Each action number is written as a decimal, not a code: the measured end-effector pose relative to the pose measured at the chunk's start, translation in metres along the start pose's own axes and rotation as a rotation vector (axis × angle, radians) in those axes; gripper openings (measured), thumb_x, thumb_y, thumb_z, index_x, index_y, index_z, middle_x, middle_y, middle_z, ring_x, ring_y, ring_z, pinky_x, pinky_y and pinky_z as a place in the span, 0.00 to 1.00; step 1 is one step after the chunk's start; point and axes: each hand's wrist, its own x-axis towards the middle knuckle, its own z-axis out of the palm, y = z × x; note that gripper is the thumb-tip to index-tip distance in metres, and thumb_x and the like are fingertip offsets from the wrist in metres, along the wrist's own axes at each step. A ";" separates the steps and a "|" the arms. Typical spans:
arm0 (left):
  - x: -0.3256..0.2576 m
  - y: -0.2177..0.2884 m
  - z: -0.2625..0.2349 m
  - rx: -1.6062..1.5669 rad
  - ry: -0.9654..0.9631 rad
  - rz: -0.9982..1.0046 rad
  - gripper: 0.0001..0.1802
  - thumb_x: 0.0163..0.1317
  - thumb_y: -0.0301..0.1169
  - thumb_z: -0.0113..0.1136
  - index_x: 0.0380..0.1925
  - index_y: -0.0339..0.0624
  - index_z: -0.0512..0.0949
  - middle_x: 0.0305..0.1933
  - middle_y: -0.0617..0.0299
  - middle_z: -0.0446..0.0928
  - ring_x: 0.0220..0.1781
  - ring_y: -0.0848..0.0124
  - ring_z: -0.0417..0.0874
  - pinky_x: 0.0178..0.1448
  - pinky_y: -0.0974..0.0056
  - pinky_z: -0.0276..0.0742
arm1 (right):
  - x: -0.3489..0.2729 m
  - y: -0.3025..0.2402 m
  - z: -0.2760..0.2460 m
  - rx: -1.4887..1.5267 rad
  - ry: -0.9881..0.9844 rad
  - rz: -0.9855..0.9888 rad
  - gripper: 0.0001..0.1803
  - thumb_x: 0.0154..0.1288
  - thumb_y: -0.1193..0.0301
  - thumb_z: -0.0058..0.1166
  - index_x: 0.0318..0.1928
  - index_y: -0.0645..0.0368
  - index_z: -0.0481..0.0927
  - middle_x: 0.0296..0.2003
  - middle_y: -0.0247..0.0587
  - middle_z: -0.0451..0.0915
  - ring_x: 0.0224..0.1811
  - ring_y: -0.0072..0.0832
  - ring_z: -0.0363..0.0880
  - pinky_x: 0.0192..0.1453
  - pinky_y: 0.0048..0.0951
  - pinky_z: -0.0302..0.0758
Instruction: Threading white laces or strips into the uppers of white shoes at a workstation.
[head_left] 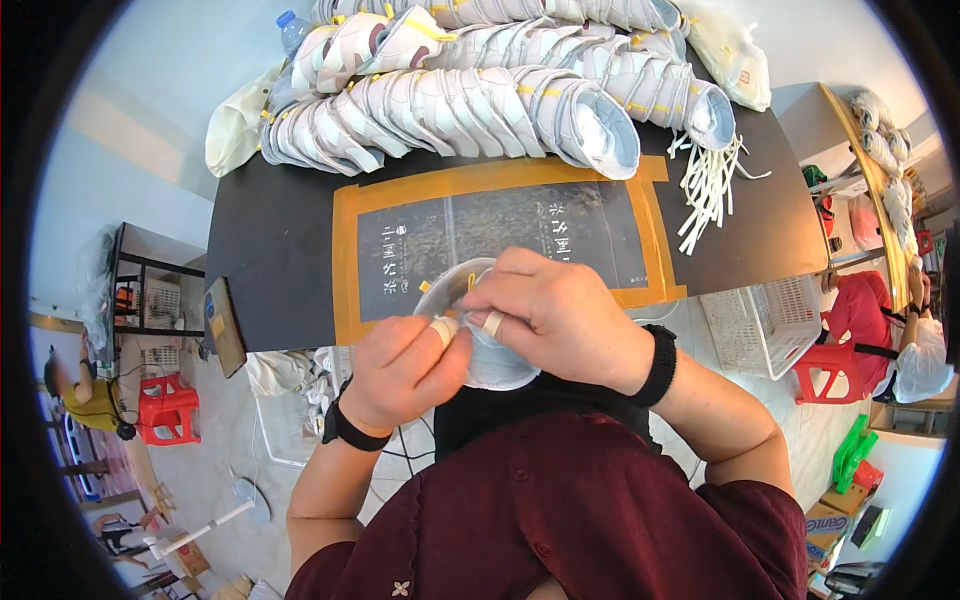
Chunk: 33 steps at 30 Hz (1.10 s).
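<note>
While the dark bench (pixel 270 250) is carrying the load, long stacks of nested fabric pieces (pixel 450 120) are lying across its far side, tucked into one another presumably to save room. Nearer, a dark printed sheet (pixel 500 225) is lying flat, amber tape (pixel 345 265) binding its edges, likely against slipping. At the bench's near edge, a pale cup-shaped piece (pixel 503 367) is facing the person, probably so both hands can reach its opening. The right hand (pixel 560 315) and left hand (pixel 400 375) are pinching at it side by side; the exact bit between their fingertips is too small to tell. White strips (pixel 712 190) are spilling beside the stacks. Finger wraps (pixel 443 333) are covering one finger per hand, perhaps as padding.
</note>
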 end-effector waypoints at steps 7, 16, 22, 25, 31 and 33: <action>-0.006 0.000 0.003 -0.006 0.011 0.037 0.14 0.40 0.25 0.65 0.32 0.45 0.81 0.32 0.66 0.75 0.34 0.69 0.78 0.30 0.69 0.75 | -0.001 0.006 0.003 -0.027 -0.082 -0.048 0.08 0.56 0.73 0.56 0.38 0.53 0.80 0.38 0.37 0.76 0.34 0.39 0.81 0.35 0.39 0.79; -0.013 0.005 0.007 -0.097 -0.087 0.021 0.14 0.40 0.24 0.64 0.32 0.43 0.80 0.32 0.63 0.77 0.35 0.66 0.78 0.33 0.65 0.75 | -0.006 0.007 0.014 -0.277 -0.163 -0.101 0.11 0.52 0.77 0.55 0.38 0.56 0.74 0.37 0.42 0.73 0.31 0.41 0.80 0.32 0.37 0.79; -0.007 0.000 0.003 -0.076 -0.139 0.041 0.13 0.43 0.25 0.64 0.33 0.45 0.79 0.37 0.65 0.75 0.39 0.69 0.77 0.35 0.69 0.76 | -0.002 0.027 0.020 0.143 -0.034 0.016 0.07 0.57 0.77 0.55 0.36 0.59 0.74 0.36 0.43 0.75 0.35 0.42 0.78 0.39 0.38 0.77; -0.008 -0.004 0.004 -0.092 -0.134 0.048 0.13 0.43 0.25 0.64 0.33 0.45 0.79 0.37 0.64 0.75 0.39 0.69 0.77 0.36 0.68 0.76 | -0.004 0.034 0.027 0.370 -0.057 0.157 0.05 0.60 0.75 0.55 0.36 0.61 0.74 0.36 0.45 0.75 0.37 0.42 0.77 0.42 0.37 0.76; -0.008 -0.005 0.005 -0.075 -0.110 0.034 0.13 0.44 0.25 0.64 0.33 0.45 0.79 0.36 0.65 0.75 0.39 0.70 0.77 0.36 0.68 0.77 | -0.003 0.032 0.024 0.277 -0.101 0.065 0.05 0.63 0.73 0.55 0.37 0.61 0.76 0.35 0.45 0.75 0.38 0.43 0.77 0.42 0.37 0.75; -0.008 -0.002 0.007 -0.081 -0.117 0.045 0.13 0.44 0.25 0.64 0.33 0.45 0.79 0.36 0.65 0.75 0.39 0.70 0.77 0.35 0.68 0.76 | -0.003 0.033 0.025 0.236 -0.118 0.047 0.05 0.63 0.72 0.55 0.37 0.60 0.76 0.36 0.45 0.75 0.38 0.44 0.77 0.42 0.37 0.75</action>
